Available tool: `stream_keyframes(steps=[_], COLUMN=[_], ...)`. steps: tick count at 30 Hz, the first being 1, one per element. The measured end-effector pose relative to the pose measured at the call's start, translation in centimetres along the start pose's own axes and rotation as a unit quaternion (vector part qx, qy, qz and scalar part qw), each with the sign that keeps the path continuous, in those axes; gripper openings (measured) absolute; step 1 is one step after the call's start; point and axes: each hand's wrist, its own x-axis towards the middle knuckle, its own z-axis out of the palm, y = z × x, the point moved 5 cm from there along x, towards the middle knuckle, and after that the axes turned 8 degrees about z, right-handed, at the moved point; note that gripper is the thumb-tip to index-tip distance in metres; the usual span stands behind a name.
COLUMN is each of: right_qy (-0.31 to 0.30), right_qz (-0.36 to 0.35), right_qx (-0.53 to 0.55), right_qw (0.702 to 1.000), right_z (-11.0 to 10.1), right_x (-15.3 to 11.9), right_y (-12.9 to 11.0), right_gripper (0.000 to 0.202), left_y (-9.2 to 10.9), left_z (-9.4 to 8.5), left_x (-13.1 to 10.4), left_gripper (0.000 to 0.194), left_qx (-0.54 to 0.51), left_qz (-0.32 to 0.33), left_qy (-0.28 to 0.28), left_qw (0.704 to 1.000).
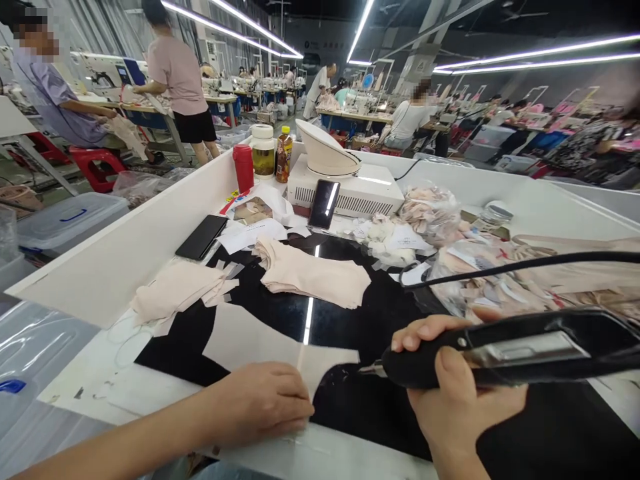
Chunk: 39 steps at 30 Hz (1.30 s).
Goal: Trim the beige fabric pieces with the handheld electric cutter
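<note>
A pale beige cut fabric piece [255, 340] with curved edges lies flat on the black glossy work surface [370, 407]. My left hand [265, 400] is over its near edge, fingers curled and pressed together on the cloth. In my right hand [450, 393] is a black corded hand tool [500, 353] with a narrow metal tip, my fingers and thumb wrapped round its body. That tip points left, close to the right corner of the fabric piece. Beyond are a stack of beige fabric pieces [315, 273] and, to the left, another pile of them [183, 290].
At the back stand a white box-shaped machine [345, 190], a phone [324, 203], a red cup [243, 168], a jar [263, 152] and a bottle [283, 157]. Bagged fabric [480, 273] fills the right side, with the black cord [525, 263] crossing it. White walls [125, 233] enclose the table.
</note>
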Motion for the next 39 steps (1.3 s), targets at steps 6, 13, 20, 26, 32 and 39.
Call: stream_keyframes(steps=[6,13,20,26,32,39], right_qy=[0.009,-0.02,-0.011,-0.014,-0.034,-0.036], right_qz=[-0.004,-0.008,0.007,0.006,-0.004,-0.004], right_qx=[0.0,-0.009,-0.024,-0.013,0.012,0.007], right_qw=[1.0,1.0,1.0,1.0,0.999,0.999], right_z=[-1.5,-1.6,-1.5,-1.1,-1.0,-1.1], right_x=[1.2,0.6,0.2,0.0,-0.1,-0.1], right_y=[1.7,2.9,3.1,3.2,3.3,3.4], right_gripper=[0.044,0.046,0.046,0.047,0.046,0.045], left_y=[0.2,-2.3,-2.9,-2.8,-2.5,-2.6], left_z=[0.1,2.7,3.9,3.8,3.7,3.9], left_x=[1.4,5.5,5.2,4.9,5.1,5.0], left_gripper=[0.017,0.027,0.033,0.02,0.02,0.023], left_qx=[0.066,0.19,0.213,0.214,0.217,0.221], left_qz=[0.006,-0.007,-0.037,-0.034,-0.036,-0.039], left_qy=[0.011,0.01,-0.008,0.008,0.004,0.004], left_qw=[0.998,0.982,0.976,0.976,0.976,0.974])
